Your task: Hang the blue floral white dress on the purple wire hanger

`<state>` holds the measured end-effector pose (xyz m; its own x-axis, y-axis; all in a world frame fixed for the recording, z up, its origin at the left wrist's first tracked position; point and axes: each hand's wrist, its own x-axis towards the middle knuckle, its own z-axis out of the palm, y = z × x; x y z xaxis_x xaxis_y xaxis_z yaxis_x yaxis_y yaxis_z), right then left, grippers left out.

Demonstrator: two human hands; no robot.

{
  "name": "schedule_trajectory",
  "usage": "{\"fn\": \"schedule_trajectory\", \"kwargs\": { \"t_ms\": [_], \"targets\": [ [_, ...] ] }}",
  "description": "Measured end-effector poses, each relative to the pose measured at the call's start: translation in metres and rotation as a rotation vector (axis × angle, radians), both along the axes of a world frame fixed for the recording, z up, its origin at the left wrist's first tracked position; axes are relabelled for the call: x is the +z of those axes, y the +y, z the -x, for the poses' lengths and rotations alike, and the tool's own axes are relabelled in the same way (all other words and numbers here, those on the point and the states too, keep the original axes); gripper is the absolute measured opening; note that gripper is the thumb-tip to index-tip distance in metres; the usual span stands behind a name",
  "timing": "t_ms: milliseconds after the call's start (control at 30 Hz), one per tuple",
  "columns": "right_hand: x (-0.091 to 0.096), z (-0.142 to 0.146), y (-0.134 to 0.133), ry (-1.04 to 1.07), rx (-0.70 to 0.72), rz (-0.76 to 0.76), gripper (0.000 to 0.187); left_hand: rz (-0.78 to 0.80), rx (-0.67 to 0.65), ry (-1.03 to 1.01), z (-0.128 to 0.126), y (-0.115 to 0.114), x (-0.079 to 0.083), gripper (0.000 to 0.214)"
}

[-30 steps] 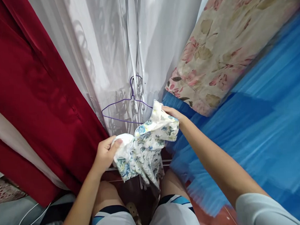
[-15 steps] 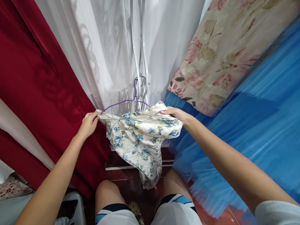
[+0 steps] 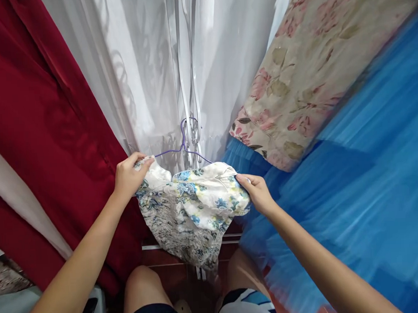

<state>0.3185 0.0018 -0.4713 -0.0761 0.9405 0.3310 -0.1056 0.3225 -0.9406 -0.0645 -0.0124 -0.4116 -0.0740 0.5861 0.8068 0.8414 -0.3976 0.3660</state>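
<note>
My right hand point(image 3: 261, 194) is sitting farther outward than before and, like my left hand point(image 3: 128, 175), pinching one shoulder of the floral shirt point(image 3: 197, 201) at the purple hanger point(image 3: 184, 145), probably handling light, limp, best held by seams.

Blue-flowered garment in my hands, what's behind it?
Above the garment, a purple hanger shows its hook and upper arms, with white fabric beyond. The garment covers the hanger's lower part.

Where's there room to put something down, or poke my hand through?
The dim floor between the knees looks bare, right of the shoe. A hand might pass before the white curtain, between the red curtain and the hanger's hook. It's crowded lower, where the left hand and right hand hold the shirt near blue cloth.
</note>
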Motion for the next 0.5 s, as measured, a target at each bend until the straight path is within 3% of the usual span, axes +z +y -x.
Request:
{"fn": "schedule_trajectory", "kwargs": {
  "t_ms": [167, 367, 500],
  "targets": [
    [0.027, 0.014, -0.007, 0.059, -0.207, -0.074, 0.048, 0.043, 0.159, 0.047, -0.013, -0.001, 0.003, 0.032],
    [0.039, -0.001, -0.004, 0.016, -0.339, -0.056, 0.054, 0.161, 0.041, 0.072, -0.036, -0.004, -0.012, 0.034],
    [0.066, -0.017, 0.012, -0.043, -0.404, -0.138, 0.050, 0.190, -0.038, -0.002, -0.050, -0.010, -0.012, 0.039]
  ]
}}
